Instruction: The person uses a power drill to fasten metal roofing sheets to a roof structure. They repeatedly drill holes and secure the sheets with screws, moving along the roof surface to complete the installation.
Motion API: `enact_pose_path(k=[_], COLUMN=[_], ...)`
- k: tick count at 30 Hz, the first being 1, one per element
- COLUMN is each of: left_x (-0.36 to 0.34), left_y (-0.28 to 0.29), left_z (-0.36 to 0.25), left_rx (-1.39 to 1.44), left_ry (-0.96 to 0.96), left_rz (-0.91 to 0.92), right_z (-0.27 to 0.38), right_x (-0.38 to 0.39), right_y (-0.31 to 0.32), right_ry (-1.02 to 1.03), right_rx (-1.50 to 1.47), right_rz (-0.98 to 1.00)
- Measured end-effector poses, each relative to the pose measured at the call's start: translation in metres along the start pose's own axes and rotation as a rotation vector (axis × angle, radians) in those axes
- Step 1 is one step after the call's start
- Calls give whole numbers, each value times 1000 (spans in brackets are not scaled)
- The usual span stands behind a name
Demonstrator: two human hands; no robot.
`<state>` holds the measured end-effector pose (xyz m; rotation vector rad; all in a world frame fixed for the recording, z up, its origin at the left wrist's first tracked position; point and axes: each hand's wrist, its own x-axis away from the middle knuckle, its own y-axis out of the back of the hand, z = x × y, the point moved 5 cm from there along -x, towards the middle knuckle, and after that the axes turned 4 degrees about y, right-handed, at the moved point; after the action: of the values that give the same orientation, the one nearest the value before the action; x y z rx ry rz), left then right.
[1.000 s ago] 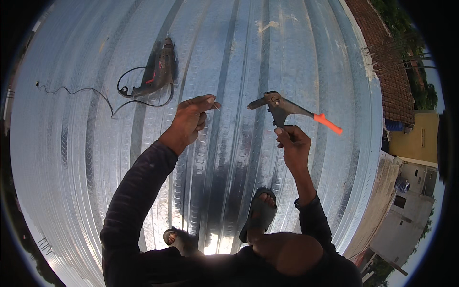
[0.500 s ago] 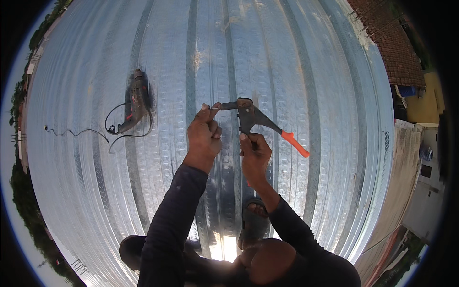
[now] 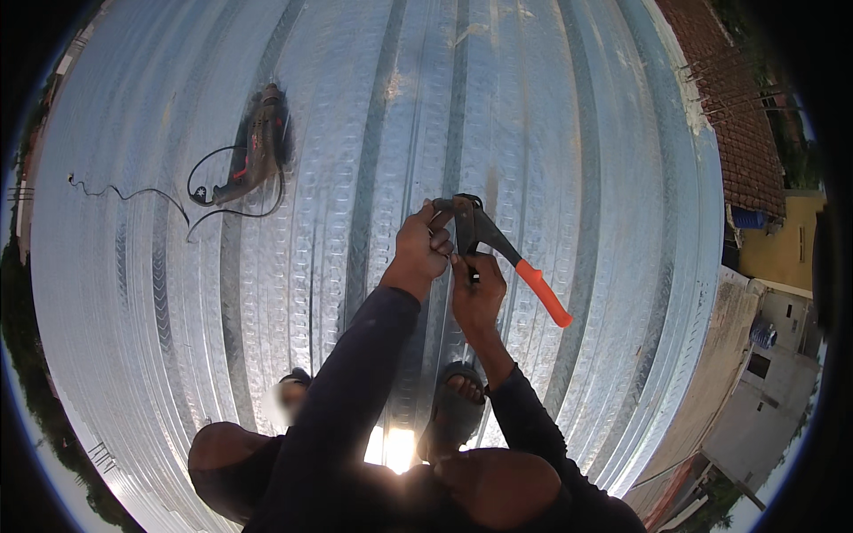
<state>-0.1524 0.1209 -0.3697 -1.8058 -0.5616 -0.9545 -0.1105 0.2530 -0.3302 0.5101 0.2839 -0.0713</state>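
Observation:
In front of me is a hand rivet gun [image 3: 469, 233] with a dark metal body and one lever ending in an orange grip, spread out to the right. My right hand [image 3: 480, 293] is closed on the lower part of its body, fingers pinched below the head. My left hand [image 3: 422, 249] is closed at the tip of the tool's nose, thumb and forefinger pinched together there. The thin rivet seen earlier in those fingers is now hidden by them. The tool is held above the ribbed metal sheets.
Ribbed metal roofing [image 3: 338, 160] spreads all around me. A corded power drill [image 3: 258, 147] lies on it at the left, its black cable [image 3: 133, 191] trailing further left. My sandalled foot [image 3: 455, 404] rests below my hands. Beyond the roof's right edge are brown tiles [image 3: 746, 124].
My left hand has come right, closer to the rivet gun, and the thin pin between its fingers is now hidden. The view has shifted; the drill appears higher.

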Motion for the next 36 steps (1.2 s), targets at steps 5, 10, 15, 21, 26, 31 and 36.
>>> enact_pose_path(k=[5, 10, 15, 21, 26, 31, 36], left_x=[-40, -87, -96, -104, -110, -107, -112], left_y=[-7, 16, 20, 33, 35, 30, 31], left_z=[-5, -18, -15, -18, -20, -17, -16], left_rx=[92, 233, 179, 206, 139, 159, 177], left_ry=[108, 108, 141, 115, 100, 122, 153], left_rz=[6, 87, 96, 178, 211, 213, 159], right_z=[-22, -26, -33, -34, -34, -37, -38], right_x=[-31, -56, -55, -54, -54, -53, -55], right_y=[-21, -63, -71, -80, -84, -81, -82], right_ry=[7, 22, 20, 36, 28, 43, 28], right_rx=[152, 319, 399, 394, 397, 389, 436], right_rz=[83, 200, 173, 208, 207, 181, 207])
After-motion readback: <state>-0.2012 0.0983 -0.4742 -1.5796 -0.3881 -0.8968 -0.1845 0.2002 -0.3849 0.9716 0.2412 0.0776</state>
